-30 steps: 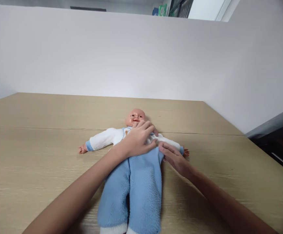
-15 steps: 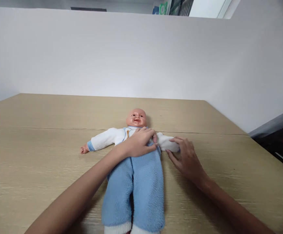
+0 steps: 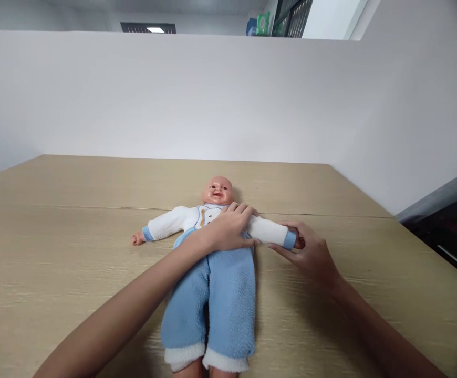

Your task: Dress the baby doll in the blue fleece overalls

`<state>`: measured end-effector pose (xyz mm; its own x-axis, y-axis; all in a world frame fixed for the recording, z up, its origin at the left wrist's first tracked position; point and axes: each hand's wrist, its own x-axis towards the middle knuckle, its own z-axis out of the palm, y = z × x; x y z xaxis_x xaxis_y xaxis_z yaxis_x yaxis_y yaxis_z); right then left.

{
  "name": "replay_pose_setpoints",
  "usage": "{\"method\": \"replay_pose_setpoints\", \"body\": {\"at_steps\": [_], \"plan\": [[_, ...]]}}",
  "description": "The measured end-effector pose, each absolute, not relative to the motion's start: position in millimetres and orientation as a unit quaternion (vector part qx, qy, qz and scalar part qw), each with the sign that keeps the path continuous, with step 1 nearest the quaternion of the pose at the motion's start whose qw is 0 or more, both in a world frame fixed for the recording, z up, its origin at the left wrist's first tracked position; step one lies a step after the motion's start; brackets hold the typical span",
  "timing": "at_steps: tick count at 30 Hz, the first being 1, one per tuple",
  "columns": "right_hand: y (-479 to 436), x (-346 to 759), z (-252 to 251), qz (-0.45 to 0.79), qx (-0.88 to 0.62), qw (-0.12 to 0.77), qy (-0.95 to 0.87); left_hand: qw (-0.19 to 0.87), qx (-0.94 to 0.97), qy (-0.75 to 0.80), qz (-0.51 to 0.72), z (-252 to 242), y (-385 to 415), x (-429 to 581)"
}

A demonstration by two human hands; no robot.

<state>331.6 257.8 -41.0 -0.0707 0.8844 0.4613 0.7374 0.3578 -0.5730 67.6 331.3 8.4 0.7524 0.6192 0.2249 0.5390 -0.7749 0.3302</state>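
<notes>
A baby doll (image 3: pixel 217 191) lies on its back on the wooden table, head toward the wall, with both arms spread. It wears a white top with blue cuffs and fluffy blue trousers (image 3: pixel 228 294) with white hems. My left hand (image 3: pixel 234 228) lies across its chest, fingers and thumb around the top of the white sleeve (image 3: pixel 268 230) on the right side. At that sleeve's far end, my right hand (image 3: pixel 311 251) closes around the blue cuff (image 3: pixel 290 240) and the doll's small hand, which is mostly hidden. The doll's other arm (image 3: pixel 169 222) lies outstretched to the left.
The light wooden table (image 3: pixel 74 273) has a seam running across it behind the doll. A white partition wall (image 3: pixel 181 94) rises at its back edge. Beyond the right edge is a dark object (image 3: pixel 449 231). A green package (image 3: pixel 263 24) shows above the wall.
The doll's right-side sleeve now lies straight with its blue cuff and part of the small hand showing. My right hand has closed in at the cuff; my left stays on the chest.
</notes>
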Motion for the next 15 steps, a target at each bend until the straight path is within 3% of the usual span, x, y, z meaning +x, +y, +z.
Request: {"method": "replay_pose_setpoints", "body": {"at_steps": [5, 10, 15], "plan": [[237.0, 307.4, -25.9, 0.116, -0.553, 0.437, -0.7, 0.106, 0.929, 0.317, 0.162, 6.2, 332.5, 70.7], [243.8, 303.5, -42.8, 0.3, -0.495, 0.521, -0.627, 0.082, 0.934, 0.301, 0.173, 3.6, 328.1, 65.4], [257.9, 302.3, -64.6, 0.326, -0.477, 0.49, -0.653, 0.145, 0.897, 0.309, 0.28, -2.8, 327.9, 53.2]]}}
